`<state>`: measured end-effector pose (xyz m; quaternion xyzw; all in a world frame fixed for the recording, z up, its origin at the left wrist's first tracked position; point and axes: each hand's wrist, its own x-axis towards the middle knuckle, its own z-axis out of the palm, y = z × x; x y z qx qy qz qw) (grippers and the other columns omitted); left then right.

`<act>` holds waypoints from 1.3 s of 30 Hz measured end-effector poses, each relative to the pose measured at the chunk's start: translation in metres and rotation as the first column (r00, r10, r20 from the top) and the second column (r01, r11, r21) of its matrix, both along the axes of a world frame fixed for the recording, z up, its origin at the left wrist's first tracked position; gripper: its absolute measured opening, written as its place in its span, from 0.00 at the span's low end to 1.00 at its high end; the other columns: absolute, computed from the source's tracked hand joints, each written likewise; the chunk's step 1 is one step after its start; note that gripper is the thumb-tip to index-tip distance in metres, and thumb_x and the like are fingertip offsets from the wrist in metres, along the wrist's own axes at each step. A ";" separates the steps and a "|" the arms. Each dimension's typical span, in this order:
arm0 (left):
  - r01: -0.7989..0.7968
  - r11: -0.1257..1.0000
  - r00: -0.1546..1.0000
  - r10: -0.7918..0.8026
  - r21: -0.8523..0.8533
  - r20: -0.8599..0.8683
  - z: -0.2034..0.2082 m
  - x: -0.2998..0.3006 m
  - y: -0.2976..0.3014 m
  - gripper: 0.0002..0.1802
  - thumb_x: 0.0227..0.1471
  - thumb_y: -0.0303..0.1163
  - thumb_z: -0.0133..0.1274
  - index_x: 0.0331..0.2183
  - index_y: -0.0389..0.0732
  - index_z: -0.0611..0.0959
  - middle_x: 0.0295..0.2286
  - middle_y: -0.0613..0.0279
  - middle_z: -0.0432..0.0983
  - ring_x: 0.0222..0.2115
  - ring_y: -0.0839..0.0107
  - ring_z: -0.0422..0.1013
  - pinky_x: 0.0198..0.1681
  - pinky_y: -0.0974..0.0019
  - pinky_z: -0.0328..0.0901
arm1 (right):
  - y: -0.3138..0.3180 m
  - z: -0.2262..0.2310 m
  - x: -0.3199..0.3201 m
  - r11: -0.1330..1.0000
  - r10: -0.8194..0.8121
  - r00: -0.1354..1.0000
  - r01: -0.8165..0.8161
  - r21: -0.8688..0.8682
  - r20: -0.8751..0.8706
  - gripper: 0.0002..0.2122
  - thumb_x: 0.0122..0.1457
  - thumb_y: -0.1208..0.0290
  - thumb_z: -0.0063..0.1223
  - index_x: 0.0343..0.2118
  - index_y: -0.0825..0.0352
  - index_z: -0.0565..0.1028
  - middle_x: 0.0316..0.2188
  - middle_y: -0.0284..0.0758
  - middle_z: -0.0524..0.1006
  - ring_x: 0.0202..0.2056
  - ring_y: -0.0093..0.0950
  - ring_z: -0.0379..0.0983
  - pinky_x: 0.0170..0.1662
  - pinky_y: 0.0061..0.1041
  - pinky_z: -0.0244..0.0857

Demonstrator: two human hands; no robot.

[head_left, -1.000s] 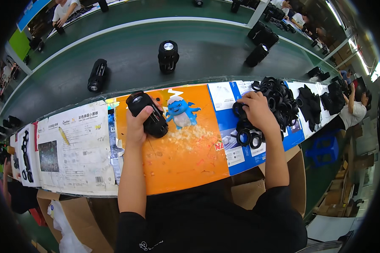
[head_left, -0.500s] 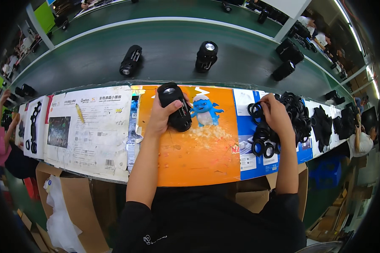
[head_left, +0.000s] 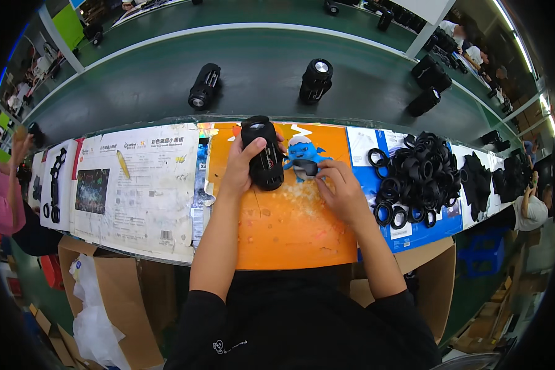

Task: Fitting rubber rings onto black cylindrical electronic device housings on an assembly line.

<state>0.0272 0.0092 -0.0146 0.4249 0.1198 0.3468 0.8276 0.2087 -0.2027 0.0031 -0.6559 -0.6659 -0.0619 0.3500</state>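
Note:
A black cylindrical speaker stands tilted over the orange board, with my left hand wrapped round its side. Between the thumb and fingers of my right hand is a small black ring, held just right of the speaker and apart from it. Behind that ring, a blue cartoon figure is printed on the orange board. To the right lies a heap of black rings, several of them loose at its near edge.
Beyond the bench, black speakers stand on the dark green conveyor. A yellow pen lies on the white board at left. Black parts lie right of the heap. Cardboard boxes sit below the bench; other people work at both sides.
My right hand has moved left from the heap to beside the speaker, bringing a black ring. The speaker's top end no longer faces me as fully. Speakers on the conveyor appear slightly farther right.

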 end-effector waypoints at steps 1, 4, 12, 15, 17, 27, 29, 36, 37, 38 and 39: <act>0.017 1.000 1.000 -0.017 0.015 -0.014 -0.001 0.000 0.001 0.36 0.59 0.46 0.67 0.60 0.34 0.75 0.45 0.48 0.83 0.43 0.58 0.84 0.52 0.56 0.80 | -0.001 0.005 0.001 0.999 0.012 0.999 -0.013 -0.042 -0.035 0.16 0.58 0.79 0.71 0.48 0.67 0.79 0.50 0.42 0.82 0.51 0.44 0.80 0.55 0.39 0.76; 0.007 1.000 1.000 -0.007 0.010 -0.029 -0.004 -0.003 0.001 0.37 0.59 0.47 0.67 0.60 0.34 0.75 0.45 0.48 0.83 0.43 0.59 0.84 0.51 0.57 0.80 | 0.005 0.014 0.010 0.943 0.150 0.989 -0.146 -0.298 -0.010 0.17 0.62 0.71 0.72 0.53 0.64 0.81 0.56 0.40 0.80 0.58 0.44 0.77 0.63 0.40 0.71; -0.014 0.999 0.999 0.015 0.036 -0.033 -0.006 -0.002 0.001 0.36 0.61 0.48 0.68 0.60 0.35 0.76 0.45 0.50 0.84 0.42 0.60 0.84 0.49 0.57 0.80 | 0.031 0.008 -0.023 0.963 0.022 0.999 -0.033 -0.267 -0.043 0.17 0.63 0.68 0.71 0.53 0.62 0.83 0.60 0.40 0.78 0.61 0.46 0.73 0.66 0.44 0.66; -0.025 0.998 0.999 0.027 0.061 -0.030 -0.012 0.000 0.001 0.36 0.61 0.49 0.69 0.59 0.35 0.77 0.45 0.50 0.84 0.42 0.60 0.84 0.49 0.57 0.81 | 0.042 -0.004 -0.008 0.965 0.068 0.998 -0.069 -0.254 -0.010 0.13 0.63 0.69 0.70 0.49 0.64 0.85 0.61 0.39 0.78 0.61 0.47 0.72 0.67 0.44 0.65; -0.035 0.996 0.999 0.037 0.079 -0.022 -0.012 0.000 0.001 0.36 0.61 0.50 0.70 0.59 0.35 0.77 0.45 0.50 0.84 0.42 0.60 0.84 0.48 0.57 0.81 | 0.046 -0.008 0.006 0.957 0.096 0.994 -0.106 -0.271 -0.048 0.11 0.63 0.69 0.70 0.46 0.65 0.86 0.61 0.39 0.78 0.61 0.47 0.72 0.68 0.45 0.63; -0.015 0.952 0.984 0.069 0.307 -0.165 -0.004 -0.001 -0.010 0.36 0.59 0.45 0.72 0.60 0.38 0.77 0.46 0.58 0.83 0.43 0.69 0.82 0.47 0.65 0.78 | 0.096 0.058 0.038 0.870 0.028 0.924 -0.211 -0.446 -0.382 0.11 0.70 0.68 0.63 0.49 0.67 0.85 0.56 0.43 0.85 0.54 0.41 0.84 0.58 0.36 0.76; -0.037 0.968 0.979 0.085 0.247 -0.187 -0.002 -0.003 -0.010 0.36 0.59 0.47 0.72 0.59 0.38 0.78 0.46 0.60 0.82 0.44 0.71 0.80 0.48 0.66 0.78 | 0.085 0.053 0.034 0.863 0.081 0.920 -0.257 -0.435 -0.383 0.11 0.69 0.68 0.63 0.49 0.67 0.86 0.57 0.43 0.85 0.54 0.42 0.83 0.58 0.37 0.76; -0.125 0.964 0.968 0.171 0.236 -0.182 -0.016 0.008 -0.002 0.37 0.60 0.49 0.70 0.60 0.37 0.75 0.44 0.53 0.84 0.40 0.60 0.85 0.46 0.59 0.81 | 0.030 0.031 0.041 0.910 -0.083 0.851 -0.147 -0.388 -0.518 0.11 0.69 0.69 0.65 0.50 0.66 0.86 0.59 0.43 0.84 0.57 0.43 0.82 0.60 0.37 0.76; -0.118 0.963 0.970 0.164 0.243 -0.179 -0.014 0.008 -0.002 0.37 0.60 0.49 0.70 0.60 0.37 0.75 0.44 0.53 0.84 0.40 0.60 0.85 0.46 0.58 0.81 | 0.028 0.029 0.050 0.910 -0.163 0.873 -0.047 -0.412 -0.460 0.10 0.70 0.71 0.64 0.51 0.67 0.86 0.59 0.42 0.84 0.56 0.40 0.82 0.59 0.34 0.76; -0.109 0.962 0.972 0.156 0.251 -0.175 -0.013 0.008 -0.003 0.37 0.60 0.48 0.70 0.60 0.37 0.74 0.44 0.52 0.84 0.40 0.60 0.86 0.46 0.58 0.82 | 0.024 0.027 0.058 0.901 -0.243 0.885 0.054 -0.430 -0.398 0.10 0.70 0.73 0.63 0.51 0.67 0.86 0.60 0.40 0.84 0.55 0.37 0.83 0.58 0.31 0.76; -0.117 0.954 0.966 0.173 0.275 -0.190 -0.013 0.006 -0.002 0.37 0.60 0.49 0.70 0.60 0.38 0.74 0.45 0.52 0.84 0.40 0.60 0.85 0.46 0.58 0.82 | 0.023 0.028 0.060 0.911 -0.203 0.940 0.078 -0.404 -0.276 0.10 0.70 0.71 0.63 0.50 0.69 0.85 0.55 0.42 0.85 0.53 0.38 0.83 0.57 0.32 0.76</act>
